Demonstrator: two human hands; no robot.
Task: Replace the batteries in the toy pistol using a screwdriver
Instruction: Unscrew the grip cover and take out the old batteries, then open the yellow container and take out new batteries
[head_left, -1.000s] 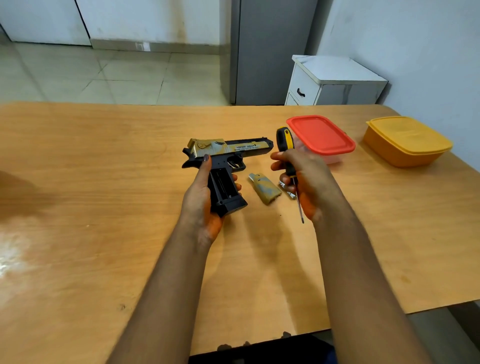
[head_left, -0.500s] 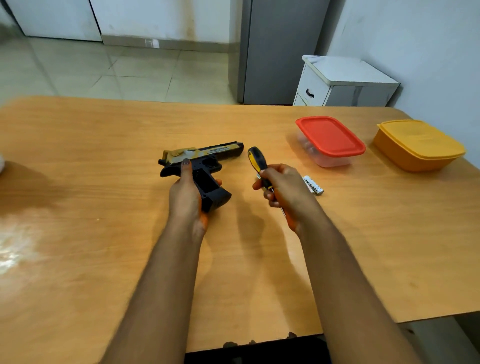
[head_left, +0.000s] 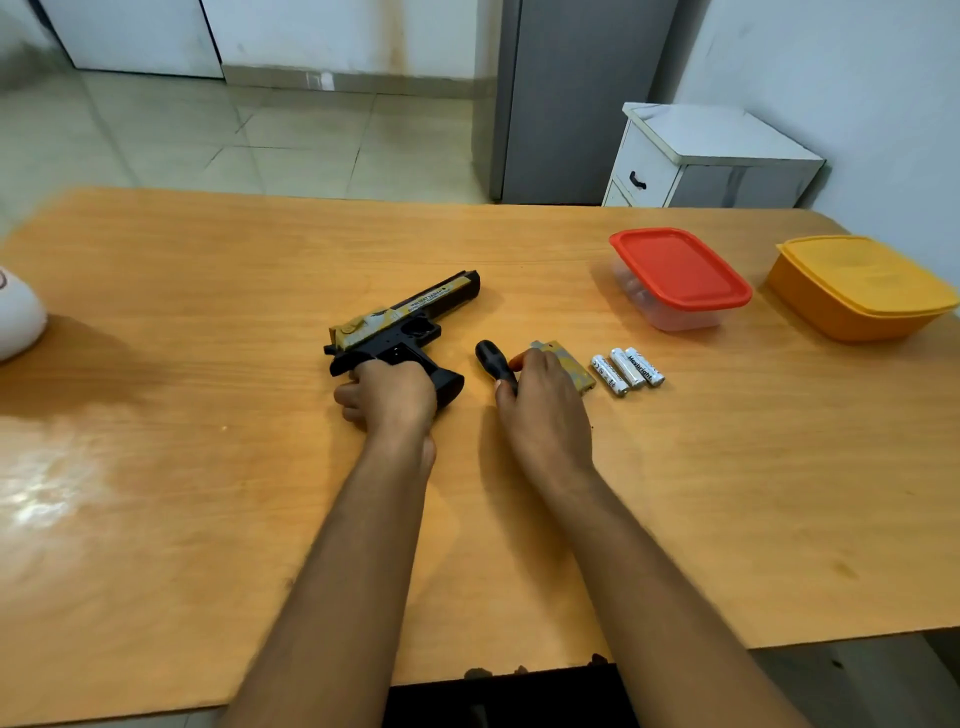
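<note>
- Largest before us is the wooden table, which carries everything we handle.
- At the far right sits an orange container with its yellow lid on; nearer the middle stands a clear box with a red lid, well apart from our hands.
- At the left edge a white rounded object is only partly in view, and we cannot tell what it is.
- The toy pistol lies on its side at the table's centre, barrel pointing away and to the right, grip toward us.
- Our left hand rests on the pistol's grip, fingers curled round it, knuckles up.
- Our right hand lies just right of the pistol, fingers curled round the screwdriver; only the dark end of its handle shows beyond the thumb, and the shaft is hidden under the palm.
- The tan battery cover lies flat on the table, partly under our right fingers; we cannot tell whether they touch it.
- Three silver batteries lie side by side just right of the cover, touching one another, loose on the table.
</note>
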